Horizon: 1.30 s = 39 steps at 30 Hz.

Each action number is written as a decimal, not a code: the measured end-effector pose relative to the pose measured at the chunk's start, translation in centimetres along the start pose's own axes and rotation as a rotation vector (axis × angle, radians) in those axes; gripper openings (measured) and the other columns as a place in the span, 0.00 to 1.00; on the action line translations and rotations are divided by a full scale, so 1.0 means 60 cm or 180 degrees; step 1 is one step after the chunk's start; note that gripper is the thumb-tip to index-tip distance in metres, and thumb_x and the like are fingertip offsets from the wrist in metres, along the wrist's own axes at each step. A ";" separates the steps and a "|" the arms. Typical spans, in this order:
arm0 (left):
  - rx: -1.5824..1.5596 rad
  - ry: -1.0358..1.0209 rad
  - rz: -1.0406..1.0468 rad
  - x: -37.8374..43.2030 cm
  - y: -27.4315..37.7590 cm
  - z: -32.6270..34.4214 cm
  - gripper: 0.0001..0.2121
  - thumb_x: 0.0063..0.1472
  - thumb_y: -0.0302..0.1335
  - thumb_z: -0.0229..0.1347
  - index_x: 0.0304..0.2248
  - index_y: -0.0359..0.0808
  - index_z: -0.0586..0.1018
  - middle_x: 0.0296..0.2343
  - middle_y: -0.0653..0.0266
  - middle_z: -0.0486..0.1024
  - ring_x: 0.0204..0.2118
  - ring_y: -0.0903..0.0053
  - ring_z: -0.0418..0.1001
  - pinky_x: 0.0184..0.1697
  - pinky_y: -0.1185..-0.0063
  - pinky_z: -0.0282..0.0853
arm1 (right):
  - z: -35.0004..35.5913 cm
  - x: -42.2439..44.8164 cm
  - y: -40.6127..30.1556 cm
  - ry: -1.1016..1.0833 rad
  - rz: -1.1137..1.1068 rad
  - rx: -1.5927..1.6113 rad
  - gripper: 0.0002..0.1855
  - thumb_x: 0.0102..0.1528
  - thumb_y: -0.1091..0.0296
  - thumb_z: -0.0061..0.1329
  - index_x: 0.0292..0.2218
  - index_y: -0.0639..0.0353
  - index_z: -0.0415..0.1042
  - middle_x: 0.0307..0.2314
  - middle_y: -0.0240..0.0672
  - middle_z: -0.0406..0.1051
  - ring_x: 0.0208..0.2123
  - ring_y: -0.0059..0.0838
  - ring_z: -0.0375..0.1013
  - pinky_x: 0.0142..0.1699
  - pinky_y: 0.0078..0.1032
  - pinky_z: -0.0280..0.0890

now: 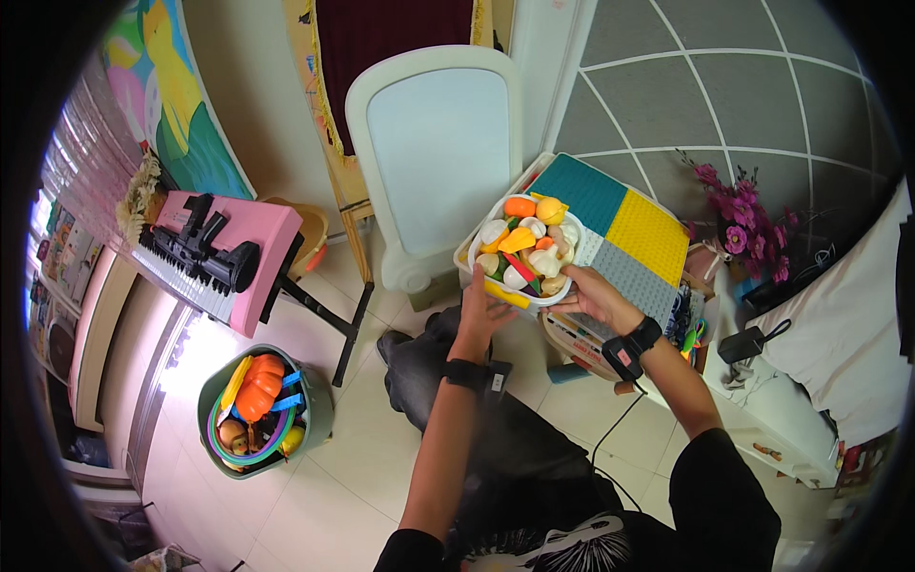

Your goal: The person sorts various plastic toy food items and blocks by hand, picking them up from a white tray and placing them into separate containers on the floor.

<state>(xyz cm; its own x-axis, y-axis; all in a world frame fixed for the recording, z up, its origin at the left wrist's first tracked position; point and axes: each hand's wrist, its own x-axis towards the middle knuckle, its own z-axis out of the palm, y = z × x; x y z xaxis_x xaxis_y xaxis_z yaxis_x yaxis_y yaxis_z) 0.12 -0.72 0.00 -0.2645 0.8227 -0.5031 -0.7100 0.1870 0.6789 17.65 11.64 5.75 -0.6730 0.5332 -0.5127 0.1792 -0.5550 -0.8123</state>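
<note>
A white plastic tub [522, 300] with a yellow latch is held between my two hands at the near edge of a building-block play table. My left hand [480, 314] grips its left front side, thumb up against the wall. My right hand [597, 297] supports the right front corner, with fingers under it. The tub is heaped with toy vegetables and fruit: an orange piece [520, 207], a yellow lemon [550, 210], a red chilli pepper [520, 268] and a white garlic bulb [545, 262] among them. Whether the tub rests on the table I cannot tell.
The studded tabletop [647, 229] spreads behind and right of the tub. A white-framed board [443, 157] stands beyond. At left are a pink keyboard [264, 222] bearing a black toy gun [207, 243], and a grey-green bin [318, 415] of toys. A cable [607, 436] hangs near my right arm.
</note>
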 end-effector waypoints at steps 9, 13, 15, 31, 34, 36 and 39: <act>-0.0507 0.0147 -0.0053 0.004 0.004 -0.023 0.45 0.52 0.66 0.40 0.53 0.32 0.54 0.51 0.40 0.56 0.47 0.52 0.66 0.47 0.61 0.66 | -0.032 -0.062 -0.015 0.0328 -0.0353 0.0154 0.22 0.62 0.65 0.33 0.52 0.71 0.53 0.45 0.53 0.65 0.41 0.48 0.72 0.43 0.42 0.73; -0.0325 -0.0053 -0.0022 0.008 -0.001 -0.033 0.46 0.51 0.68 0.39 0.54 0.31 0.56 0.51 0.45 0.57 0.48 0.55 0.67 0.48 0.64 0.65 | -0.073 -0.180 -0.038 0.0433 -0.0483 0.0240 0.22 0.62 0.64 0.34 0.53 0.68 0.54 0.47 0.50 0.65 0.45 0.43 0.70 0.42 0.41 0.73; -0.0213 -0.0078 0.0011 0.004 -0.002 -0.037 0.43 0.54 0.65 0.38 0.52 0.31 0.58 0.49 0.49 0.61 0.47 0.59 0.68 0.48 0.67 0.65 | -0.097 -0.253 -0.034 0.0689 -0.0546 0.0085 0.23 0.61 0.62 0.37 0.52 0.68 0.57 0.45 0.47 0.66 0.45 0.40 0.71 0.42 0.39 0.74; 0.0365 -0.0118 0.0011 0.000 -0.025 -0.051 0.23 0.61 0.47 0.45 0.45 0.36 0.66 0.44 0.58 0.70 0.47 0.68 0.69 0.47 0.74 0.64 | -0.173 -0.675 0.387 0.2346 0.0310 0.0488 0.23 0.57 0.62 0.41 0.48 0.71 0.62 0.36 0.48 0.72 0.32 0.38 0.77 0.35 0.35 0.75; 0.0421 -0.0110 -0.0130 0.013 -0.028 -0.065 0.23 0.60 0.46 0.47 0.45 0.36 0.67 0.43 0.58 0.71 0.46 0.68 0.70 0.46 0.74 0.64 | -0.210 -0.651 0.501 0.2228 0.0204 0.0772 0.22 0.56 0.66 0.39 0.48 0.72 0.61 0.37 0.49 0.71 0.33 0.41 0.76 0.35 0.36 0.75; 0.0432 -0.0155 -0.0183 0.021 -0.027 -0.076 0.21 0.60 0.45 0.48 0.45 0.37 0.67 0.44 0.59 0.71 0.46 0.68 0.70 0.47 0.74 0.64 | -0.240 -0.625 0.564 0.1978 0.0124 0.0822 0.24 0.57 0.63 0.40 0.50 0.69 0.59 0.41 0.47 0.69 0.38 0.41 0.74 0.41 0.37 0.73; 0.0331 0.0014 -0.0189 0.009 -0.024 -0.086 0.19 0.60 0.43 0.48 0.43 0.38 0.68 0.44 0.59 0.71 0.46 0.69 0.70 0.48 0.74 0.63 | -0.264 -0.574 0.630 0.1487 -0.0135 0.1127 0.27 0.58 0.58 0.41 0.53 0.66 0.57 0.45 0.42 0.67 0.44 0.39 0.71 0.48 0.38 0.68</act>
<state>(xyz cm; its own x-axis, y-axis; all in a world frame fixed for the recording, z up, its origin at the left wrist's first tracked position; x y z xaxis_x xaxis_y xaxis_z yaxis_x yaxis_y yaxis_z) -2.35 -3.30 -3.99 -0.2270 0.8061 -0.5465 -0.6532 0.2902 0.6994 58.98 -17.59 -11.73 -0.2722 0.7399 -0.6152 -0.1458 -0.6636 -0.7337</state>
